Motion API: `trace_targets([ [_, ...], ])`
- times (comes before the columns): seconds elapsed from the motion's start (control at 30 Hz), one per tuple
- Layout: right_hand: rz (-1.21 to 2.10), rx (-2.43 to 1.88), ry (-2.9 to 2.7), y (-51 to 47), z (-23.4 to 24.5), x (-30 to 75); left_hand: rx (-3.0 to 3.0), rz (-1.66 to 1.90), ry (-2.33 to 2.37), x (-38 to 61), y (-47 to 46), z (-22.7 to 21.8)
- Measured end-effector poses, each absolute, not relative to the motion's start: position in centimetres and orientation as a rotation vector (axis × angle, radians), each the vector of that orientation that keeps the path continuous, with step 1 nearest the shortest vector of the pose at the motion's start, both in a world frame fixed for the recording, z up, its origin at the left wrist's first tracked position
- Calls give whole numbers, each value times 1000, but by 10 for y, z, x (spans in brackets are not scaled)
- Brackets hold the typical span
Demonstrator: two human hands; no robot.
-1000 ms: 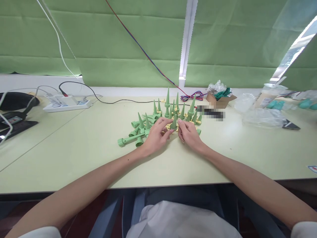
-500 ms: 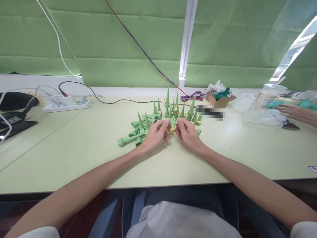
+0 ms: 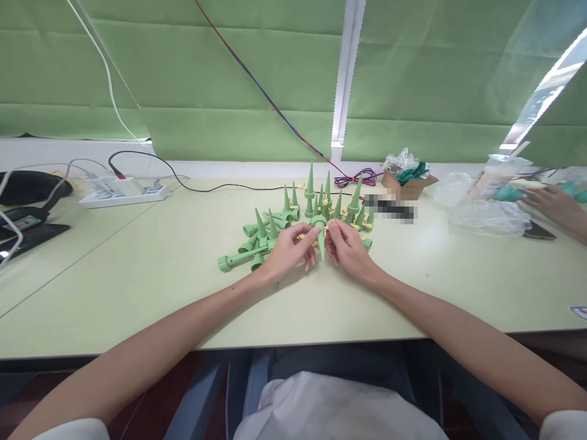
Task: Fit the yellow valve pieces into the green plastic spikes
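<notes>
A heap of green plastic cone spikes (image 3: 293, 211) lies in the middle of the pale table (image 3: 137, 287), some upright, some on their sides, with small yellow pieces among them. My left hand (image 3: 288, 252) and my right hand (image 3: 349, 249) meet at the near edge of the heap. Between their fingertips they pinch one green cone (image 3: 320, 238), its tip pointing down toward me. Both hands have curled fingers closed on it.
A white power strip (image 3: 123, 190) with cables sits at the back left, dark devices (image 3: 22, 214) at the far left. A small cardboard box (image 3: 408, 182) and clear plastic bags (image 3: 486, 214) lie at the right, where another person's hand (image 3: 553, 205) rests.
The cone between my hands has been turned over from tip up to tip down. Another person's hand has come in at the far right.
</notes>
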State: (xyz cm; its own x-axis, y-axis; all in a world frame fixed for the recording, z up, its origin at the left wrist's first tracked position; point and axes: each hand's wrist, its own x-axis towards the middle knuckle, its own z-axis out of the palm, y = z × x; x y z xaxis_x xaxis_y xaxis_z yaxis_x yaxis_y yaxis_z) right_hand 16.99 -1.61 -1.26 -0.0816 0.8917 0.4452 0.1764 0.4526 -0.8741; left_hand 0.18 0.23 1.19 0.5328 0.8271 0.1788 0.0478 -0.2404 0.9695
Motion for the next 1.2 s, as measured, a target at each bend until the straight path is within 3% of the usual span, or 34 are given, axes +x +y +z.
trace_targets([
  [0.5,883,-949,-1479,-15,-12,172,1820,933,795,2,2,5],
  [0.87,930,-959,-1431,-18,-8,168,2180,1165,756,1,8,-5],
  [1.2,804,-944,-1481,-19,-8,166,2017,1066,928,4,3,4],
])
